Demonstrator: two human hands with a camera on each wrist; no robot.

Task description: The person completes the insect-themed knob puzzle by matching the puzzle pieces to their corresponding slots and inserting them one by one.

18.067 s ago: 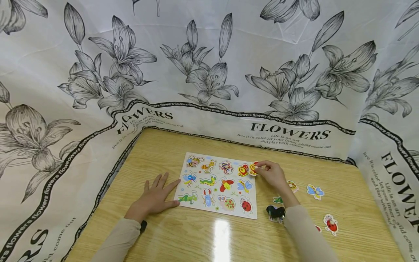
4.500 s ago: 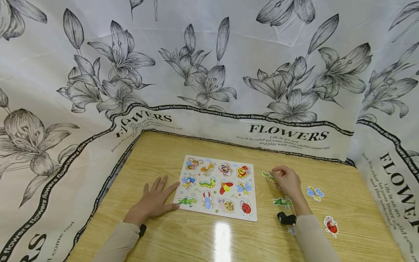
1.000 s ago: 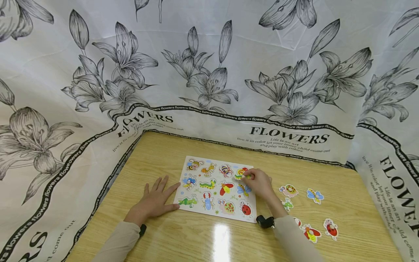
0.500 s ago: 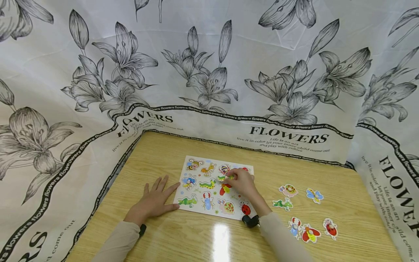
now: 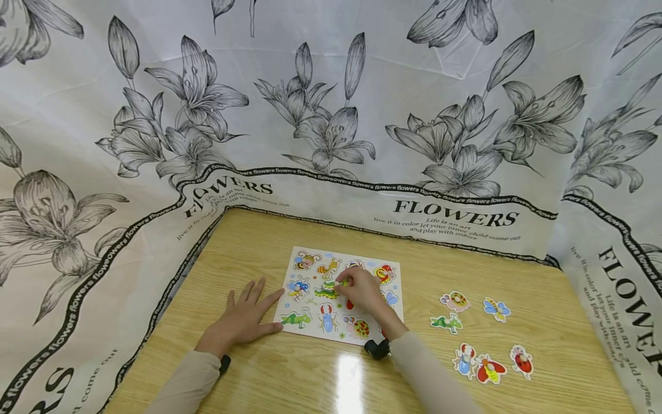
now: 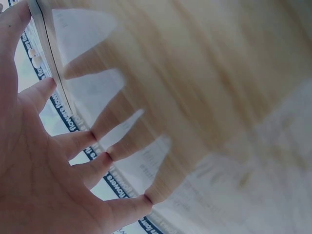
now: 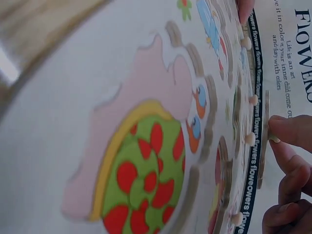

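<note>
A white puzzle board [image 5: 312, 329] with cartoon insects lies mid-table. My right hand [image 5: 364, 290] is over it, thumb and fingertips pinching a green caterpillar puzzle piece [image 5: 328, 284] by its knob. In the head view the piece overlaps the matching caterpillar spot on the board; the right wrist view shows the piece [image 7: 264, 165] edge-on, held above the board. My left hand [image 5: 243, 319] rests with spread, straight fingers on the table, thumb and index finger at the board's left edge. Several pieces with knobs sit in the board's upper and left spots.
To the board's right lie loose pieces: a snail [image 5: 455, 301], a grasshopper [image 5: 447, 323], a blue-winged insect [image 5: 497, 309], a blue beetle [image 5: 465, 361], a red-winged insect [image 5: 490, 369] and a ladybug [image 5: 522, 361]. A flower-print curtain [image 5: 331, 190] borders the wooden table [image 5: 248, 236].
My right hand picked up the caterpillar piece right of the board, then carried it left across it. Earlier it held a red-and-yellow butterfly piece, now in the top right spot. My left hand stays put.
</note>
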